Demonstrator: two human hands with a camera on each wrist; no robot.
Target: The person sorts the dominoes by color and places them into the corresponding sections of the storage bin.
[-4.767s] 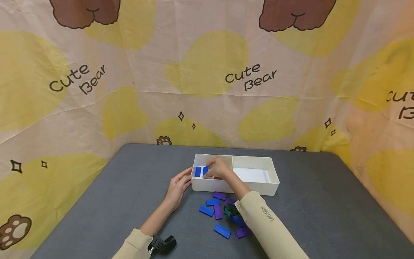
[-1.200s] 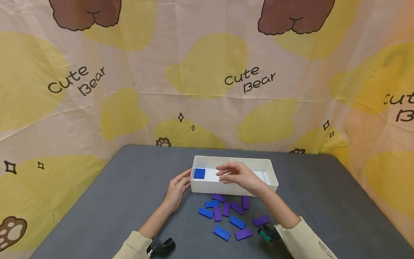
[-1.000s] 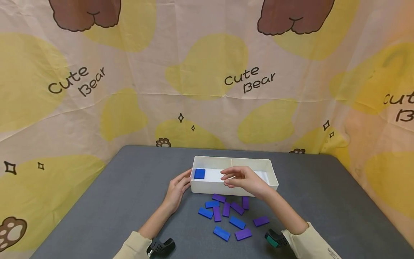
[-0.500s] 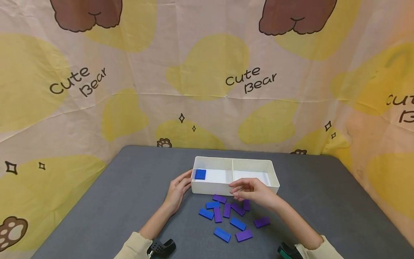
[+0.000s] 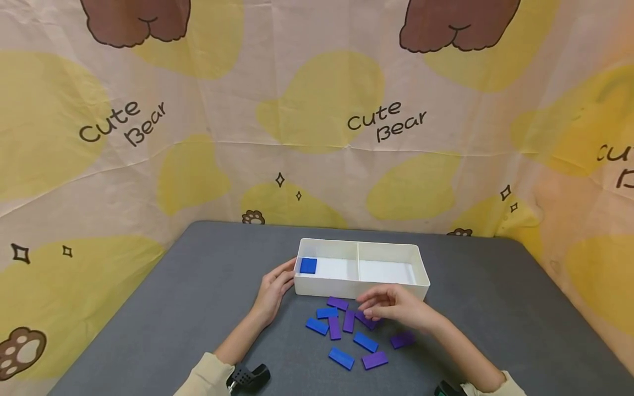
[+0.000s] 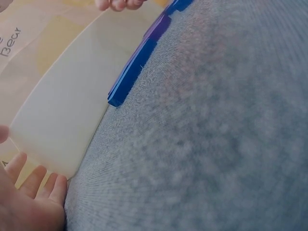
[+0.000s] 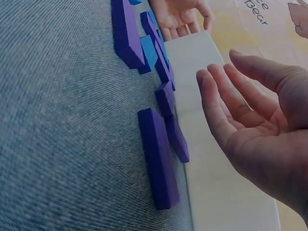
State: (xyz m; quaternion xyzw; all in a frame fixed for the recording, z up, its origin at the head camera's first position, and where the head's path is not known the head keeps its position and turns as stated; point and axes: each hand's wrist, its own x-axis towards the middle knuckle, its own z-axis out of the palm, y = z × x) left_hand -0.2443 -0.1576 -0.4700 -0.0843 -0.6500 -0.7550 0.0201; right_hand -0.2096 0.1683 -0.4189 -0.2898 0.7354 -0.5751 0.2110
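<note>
Basically, left hand [image 5: 269, 294] rested on the white box's [image 5: 327, 286] left end, fingers extended, grasping nothing; right hand [image 5: 398, 308] hung near the box's front wall above purple blocks [image 5: 375, 360], fingers loosely bent, thumb apart, empty; blue blocks [image 5: 341, 358] lay among them on the grey table [image 5: 223, 275]; blue square [image 5: 308, 265] sat in the left compartment.

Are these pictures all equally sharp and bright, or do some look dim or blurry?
Head view: brightest, with fairly crisp edges on the white rectangular plastic-looking box; left wrist view: dimmer and hazy, the grey textured tabletop smeared into soft blotches; right wrist view: also dim, though a purple rectangular block keeps fairly clear edges.
</note>
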